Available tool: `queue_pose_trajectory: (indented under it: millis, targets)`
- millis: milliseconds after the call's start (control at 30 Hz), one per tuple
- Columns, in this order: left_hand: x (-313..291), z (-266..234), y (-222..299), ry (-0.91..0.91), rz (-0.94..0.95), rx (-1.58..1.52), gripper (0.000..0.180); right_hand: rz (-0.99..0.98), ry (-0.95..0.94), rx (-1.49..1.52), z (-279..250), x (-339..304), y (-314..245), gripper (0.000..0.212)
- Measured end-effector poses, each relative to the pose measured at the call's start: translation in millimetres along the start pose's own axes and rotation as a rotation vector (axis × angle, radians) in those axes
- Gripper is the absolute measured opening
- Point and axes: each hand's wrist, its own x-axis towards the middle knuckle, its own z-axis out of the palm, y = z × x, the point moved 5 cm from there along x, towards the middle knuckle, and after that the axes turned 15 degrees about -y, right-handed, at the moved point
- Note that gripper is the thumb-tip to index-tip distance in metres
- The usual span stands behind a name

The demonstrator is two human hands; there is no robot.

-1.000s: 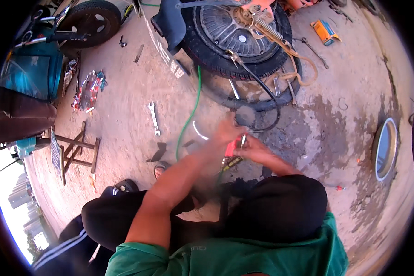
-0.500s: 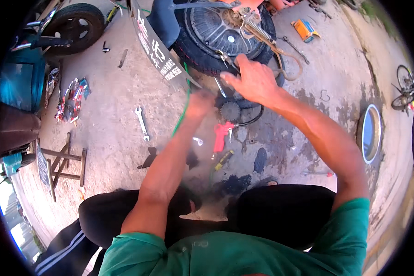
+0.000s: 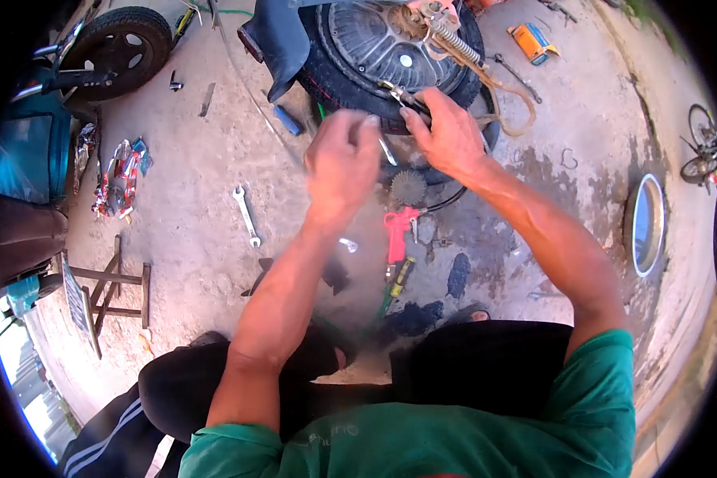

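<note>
My right hand (image 3: 452,137) is closed around a small metal-jawed tool with a dark grip (image 3: 402,95), its tip at the rim of a black-tyred wheel (image 3: 358,56). My left hand (image 3: 342,163), smeared by motion, is just left of it with fingers curled; whether it holds anything cannot be made out. A thin pale strip, perhaps a flap seen edge-on (image 3: 251,92), runs down toward that hand. Below the hands lie a red air gun (image 3: 397,233) with a dark hose, a toothed sprocket (image 3: 409,188) and a yellow-and-black tool (image 3: 402,276).
An open-end wrench (image 3: 246,217) lies left of my forearm, with a blue-handled tool (image 3: 287,120) above. Farther left are a wooden folding stool (image 3: 107,291) and another wheel (image 3: 127,52). A small box (image 3: 532,43) and a round basin (image 3: 647,225) stand to the right.
My left hand has risen toward the wheel. The dark flap with white lettering no longer shows its face, uncovering the blue-handled tool. My right hand stays at the rim.
</note>
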Motion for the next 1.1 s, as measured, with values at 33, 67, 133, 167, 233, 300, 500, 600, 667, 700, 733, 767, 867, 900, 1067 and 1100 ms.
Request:
queue_pose_trajectory:
  millis: [33,67,133,167,233,300,500,600,667,700,733,767,867,900,1067,1100]
  targets:
    - [-1,5,18,-0.082,0.072,-0.058,0.044,-0.014,-0.011,-0.016,-2,-2,7,0.029]
    - [4,-6,26,-0.074,0.065,-0.037,0.044,-0.053,-0.02,-0.015,0,1,2,0.029]
    - [25,1,27,-0.356,-0.063,0.356,0.058,-0.048,-0.024,-0.015,5,3,-1,0.029]
    - [31,0,24,-0.349,-0.072,0.372,0.058,-0.038,-0.021,-0.025,6,4,-2,0.029]
    - [40,9,16,-0.407,-0.065,0.487,0.07,-0.042,-0.019,-0.021,4,6,0,0.028]
    - [44,7,16,-0.454,-0.048,0.527,0.076,-0.028,-0.018,-0.022,5,6,2,0.027]
    - [52,-4,5,-0.738,-0.151,0.29,0.085,-0.119,0.04,0.017,8,5,0,0.025]
    - [56,0,8,-0.81,-0.15,0.266,0.084,-0.001,-0.031,0.1,10,4,7,0.022]
    - [57,10,10,-0.917,-0.168,0.111,0.085,0.053,-0.043,0.156,9,0,9,0.022]
    - [58,13,10,-0.925,-0.173,0.103,0.085,0.101,-0.045,0.216,10,-2,14,0.023]
    - [59,15,10,-0.94,-0.159,0.099,0.085,0.11,-0.053,0.216,12,-2,19,0.023]
    - [59,15,10,-0.956,-0.141,0.1,0.086,0.105,-0.051,0.319,13,-2,23,0.024]
    - [56,10,12,-0.908,-0.075,0.252,0.086,0.09,-0.047,0.42,12,0,25,0.026]
    - [57,8,12,-0.87,-0.048,0.305,0.086,0.074,-0.047,0.417,12,1,23,0.026]
    - [57,17,8,-0.921,-0.074,0.316,0.086,0.134,-0.037,0.595,23,-4,32,0.028]
    - [57,16,7,-0.915,-0.061,0.277,0.086,0.082,-0.004,0.631,22,-4,29,0.028]
